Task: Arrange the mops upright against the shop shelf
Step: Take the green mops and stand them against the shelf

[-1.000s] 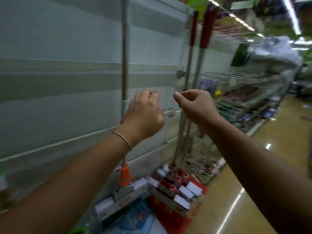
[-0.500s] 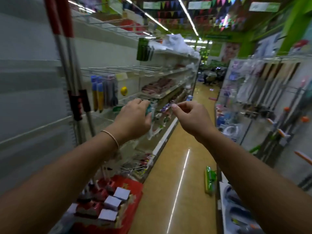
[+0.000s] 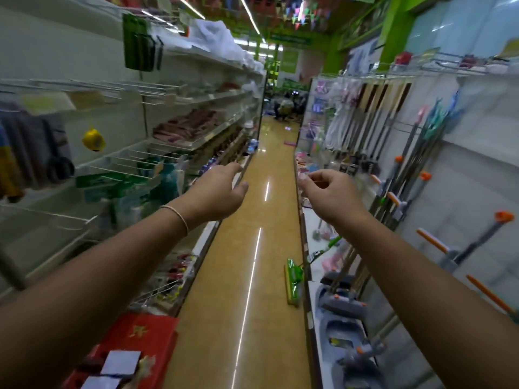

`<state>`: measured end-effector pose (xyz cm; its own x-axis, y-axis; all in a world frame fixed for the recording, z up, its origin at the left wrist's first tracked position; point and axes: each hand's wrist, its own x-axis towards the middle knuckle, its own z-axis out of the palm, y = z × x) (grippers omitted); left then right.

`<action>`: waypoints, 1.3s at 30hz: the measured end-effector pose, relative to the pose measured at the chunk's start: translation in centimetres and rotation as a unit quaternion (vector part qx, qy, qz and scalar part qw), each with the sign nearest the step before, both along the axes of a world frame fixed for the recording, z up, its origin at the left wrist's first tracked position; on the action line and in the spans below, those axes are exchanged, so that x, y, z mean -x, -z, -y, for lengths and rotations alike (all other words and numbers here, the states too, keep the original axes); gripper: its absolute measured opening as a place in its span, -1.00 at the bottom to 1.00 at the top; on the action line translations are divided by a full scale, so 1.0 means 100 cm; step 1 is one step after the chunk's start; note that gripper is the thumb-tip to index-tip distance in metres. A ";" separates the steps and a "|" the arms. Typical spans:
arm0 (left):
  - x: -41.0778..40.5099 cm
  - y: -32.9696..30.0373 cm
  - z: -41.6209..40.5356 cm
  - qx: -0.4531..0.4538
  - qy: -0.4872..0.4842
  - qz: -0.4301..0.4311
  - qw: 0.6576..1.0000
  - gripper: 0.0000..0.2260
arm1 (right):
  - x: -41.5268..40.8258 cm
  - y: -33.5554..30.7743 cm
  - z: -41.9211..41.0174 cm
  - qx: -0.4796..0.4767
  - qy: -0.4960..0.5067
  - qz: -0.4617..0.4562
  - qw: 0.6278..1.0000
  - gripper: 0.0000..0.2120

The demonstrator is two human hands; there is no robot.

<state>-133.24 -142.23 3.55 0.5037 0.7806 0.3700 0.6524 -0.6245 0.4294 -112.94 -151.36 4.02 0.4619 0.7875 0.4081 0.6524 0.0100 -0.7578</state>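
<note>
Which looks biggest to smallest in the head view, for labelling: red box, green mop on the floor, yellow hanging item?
1. red box, though nearness inflates it
2. green mop
3. yellow hanging item

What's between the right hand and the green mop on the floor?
Only bare floor in the head view: the right hand hangs empty above the green mop.

Both arms stretched fwd, hands apart. L hand (image 3: pixel 216 193) relaxed, fingers loose, holding nothing. R hand (image 3: pixel 331 193) loosely curled, also empty.
</note>
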 end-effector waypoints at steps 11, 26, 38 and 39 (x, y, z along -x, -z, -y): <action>-0.094 0.001 -0.182 0.029 0.058 0.000 0.998 -0.52 | -0.087 0.007 -0.157 0.025 0.072 0.003 0.997 -0.77; -0.196 0.031 -0.334 0.046 0.089 -0.009 0.995 -0.55 | -0.179 0.041 -0.316 0.056 0.082 -0.017 0.995 -0.77; -0.336 0.022 -0.504 0.029 0.064 -0.035 0.997 -0.53 | -0.333 0.028 -0.493 0.055 0.051 -0.014 0.997 -0.72; -0.348 0.019 -0.516 0.026 0.063 -0.030 0.997 -0.53 | -0.347 0.025 -0.506 0.055 0.051 -0.009 0.997 -0.73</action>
